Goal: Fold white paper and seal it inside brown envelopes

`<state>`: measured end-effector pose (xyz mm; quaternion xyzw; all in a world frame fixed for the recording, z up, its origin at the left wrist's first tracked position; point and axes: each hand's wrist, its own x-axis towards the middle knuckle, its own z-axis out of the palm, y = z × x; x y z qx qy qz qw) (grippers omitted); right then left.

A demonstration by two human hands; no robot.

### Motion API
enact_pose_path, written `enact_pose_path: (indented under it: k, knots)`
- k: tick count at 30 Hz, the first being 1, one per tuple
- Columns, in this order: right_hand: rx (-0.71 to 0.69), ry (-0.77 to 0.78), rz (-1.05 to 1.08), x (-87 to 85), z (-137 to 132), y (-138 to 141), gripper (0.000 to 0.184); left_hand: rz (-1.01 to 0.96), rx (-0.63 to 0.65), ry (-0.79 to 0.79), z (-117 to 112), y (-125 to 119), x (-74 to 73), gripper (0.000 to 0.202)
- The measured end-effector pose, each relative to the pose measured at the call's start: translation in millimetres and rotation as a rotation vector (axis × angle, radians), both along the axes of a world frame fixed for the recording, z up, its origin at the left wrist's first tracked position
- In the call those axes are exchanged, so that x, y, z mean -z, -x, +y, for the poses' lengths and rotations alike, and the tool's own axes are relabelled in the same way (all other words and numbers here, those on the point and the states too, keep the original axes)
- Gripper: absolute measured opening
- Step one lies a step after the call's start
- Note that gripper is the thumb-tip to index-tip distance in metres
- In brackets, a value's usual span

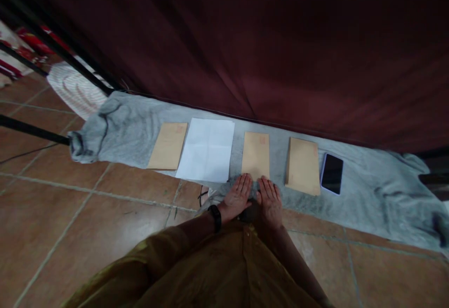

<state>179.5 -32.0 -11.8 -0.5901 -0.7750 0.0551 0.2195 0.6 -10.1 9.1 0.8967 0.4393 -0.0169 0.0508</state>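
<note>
Your left hand and right hand lie flat, clasping nothing, fingertips at the near edge of the middle brown envelope. It rests at twelve o'clock on grey cloth, long axis twelve-to-six, both hands equally near.
</note>
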Motion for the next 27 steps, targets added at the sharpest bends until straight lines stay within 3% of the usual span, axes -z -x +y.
enact_pose_path:
  k: [7,11,27]
  knots:
    - [-0.003,-0.003,-0.028,-3.6,1,1,0.051,0.019,0.046,0.033,5,-14,-12.3,0.089]
    - [-0.011,0.010,-0.049,-4.9,1,0,0.051,0.050,0.061,0.037,9,-15,-12.3,0.090]
    - [0.065,0.033,-0.104,-5.2,-2,-5,0.051,-0.088,-0.004,0.001,5,20,-0.9,0.086]
